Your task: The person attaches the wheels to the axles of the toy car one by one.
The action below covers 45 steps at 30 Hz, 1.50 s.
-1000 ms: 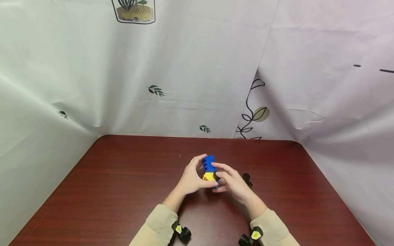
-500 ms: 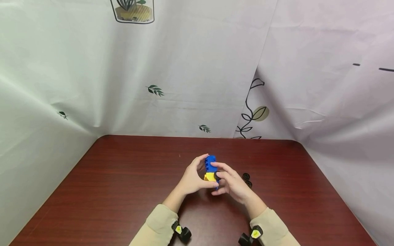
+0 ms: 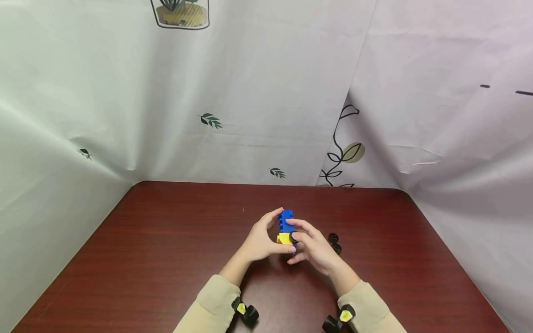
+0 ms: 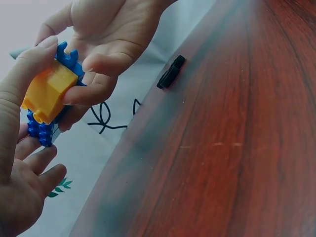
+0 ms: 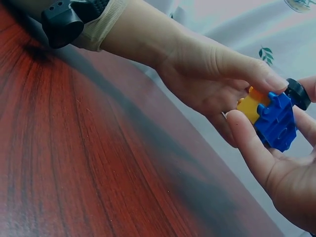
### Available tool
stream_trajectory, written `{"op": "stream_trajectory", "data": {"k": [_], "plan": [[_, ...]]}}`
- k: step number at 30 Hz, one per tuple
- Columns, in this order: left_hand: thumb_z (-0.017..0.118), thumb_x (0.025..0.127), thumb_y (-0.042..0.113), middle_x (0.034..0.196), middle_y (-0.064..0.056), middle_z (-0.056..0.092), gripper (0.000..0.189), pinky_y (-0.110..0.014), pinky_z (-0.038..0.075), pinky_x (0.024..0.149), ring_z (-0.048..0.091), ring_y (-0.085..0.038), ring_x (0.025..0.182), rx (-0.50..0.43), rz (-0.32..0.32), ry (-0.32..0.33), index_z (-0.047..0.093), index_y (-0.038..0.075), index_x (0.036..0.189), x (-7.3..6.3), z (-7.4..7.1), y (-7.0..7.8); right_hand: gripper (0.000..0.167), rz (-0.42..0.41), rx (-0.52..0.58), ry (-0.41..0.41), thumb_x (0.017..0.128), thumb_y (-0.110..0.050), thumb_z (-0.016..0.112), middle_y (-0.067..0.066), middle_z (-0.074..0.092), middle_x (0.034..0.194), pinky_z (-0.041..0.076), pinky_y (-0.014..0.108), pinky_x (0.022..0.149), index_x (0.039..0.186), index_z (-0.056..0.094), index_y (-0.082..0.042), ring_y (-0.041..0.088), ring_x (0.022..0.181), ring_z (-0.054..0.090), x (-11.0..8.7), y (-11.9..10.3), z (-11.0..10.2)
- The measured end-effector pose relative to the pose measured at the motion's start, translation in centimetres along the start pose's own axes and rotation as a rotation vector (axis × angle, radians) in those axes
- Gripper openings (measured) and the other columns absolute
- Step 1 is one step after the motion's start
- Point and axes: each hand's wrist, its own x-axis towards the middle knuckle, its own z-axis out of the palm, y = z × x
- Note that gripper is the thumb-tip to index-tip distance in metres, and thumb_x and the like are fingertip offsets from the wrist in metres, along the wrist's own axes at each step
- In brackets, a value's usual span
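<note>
My left hand (image 3: 260, 240) grips a small toy build of plastic bricks, its thumb on one end and its fingers reaching round the far side. In the build are a tall blue brick (image 3: 286, 221), a yellow brick (image 4: 51, 89) and a blue base with notched clips (image 5: 279, 122). A black toy wheel (image 5: 297, 94) sits at the side of the blue base. Fingers of my right hand (image 3: 314, 247) hold the wheel against that side, and one finger lies on the tall blue brick. Whether the wheel is fixed in its clip cannot be seen.
Two more black wheels (image 3: 334, 243) lie on the dark red-brown tabletop (image 3: 175, 240), just right of my right hand. A pale printed cloth (image 3: 250, 92) hangs behind and beside the table. Each wrist wears a strapped black camera (image 3: 250, 316).
The build has shifted slightly to the right between my hands. Both hands keep nearly the same hold, and the loose wheels stay in place.
</note>
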Motion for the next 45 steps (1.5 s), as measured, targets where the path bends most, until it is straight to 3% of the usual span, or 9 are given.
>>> {"op": "stream_trajectory", "data": {"k": [11, 24, 36, 45], "plan": [[0.087, 0.063, 0.039, 0.143, -0.006, 0.046, 0.098, -0.044, 0.042, 0.104, 0.051, -0.022, 0.127, 0.058, 0.03, 0.048, 0.038, 0.015, 0.145, -0.01, 0.12, 0.18, 0.049, -0.009, -0.001, 0.005, 0.098, -0.019, 0.05, 0.008, 0.05, 0.117, 0.058, 0.035, 0.062, 0.142, 0.033, -0.005, 0.019, 0.076, 0.066, -0.05, -0.06, 0.03], [0.087, 0.062, 0.041, 0.141, -0.006, 0.048, 0.098, -0.041, 0.045, 0.101, 0.053, -0.02, 0.125, 0.051, 0.055, 0.064, 0.04, 0.014, 0.144, -0.08, 0.1, 0.03, 0.05, -0.001, 0.006, 0.02, 0.098, -0.019, 0.05, 0.008, 0.05, 0.116, 0.056, 0.027, 0.058, 0.142, 0.033, -0.006, 0.016, 0.072, 0.065, -0.09, -0.01, 0.24], [0.089, 0.062, 0.03, 0.137, -0.008, 0.053, 0.092, -0.045, 0.05, 0.094, 0.06, -0.025, 0.113, 0.049, 0.054, 0.083, 0.044, 0.015, 0.141, -0.13, -0.12, 0.46, 0.048, 0.0, 0.06, 0.03, 0.097, -0.017, 0.051, 0.004, 0.061, 0.103, 0.056, 0.026, 0.057, 0.141, 0.036, -0.007, 0.013, 0.068, 0.065, -0.11, 0.01, 0.52], [0.088, 0.062, 0.036, 0.137, -0.007, 0.053, 0.094, -0.041, 0.051, 0.094, 0.059, -0.022, 0.115, 0.079, 0.056, 0.087, 0.043, 0.015, 0.142, -0.07, -0.22, 0.33, 0.053, -0.006, 0.037, 0.062, 0.096, -0.018, 0.054, 0.006, 0.056, 0.112, 0.055, 0.026, 0.055, 0.144, 0.034, -0.007, 0.014, 0.07, 0.066, -0.06, 0.06, 0.78]]}}
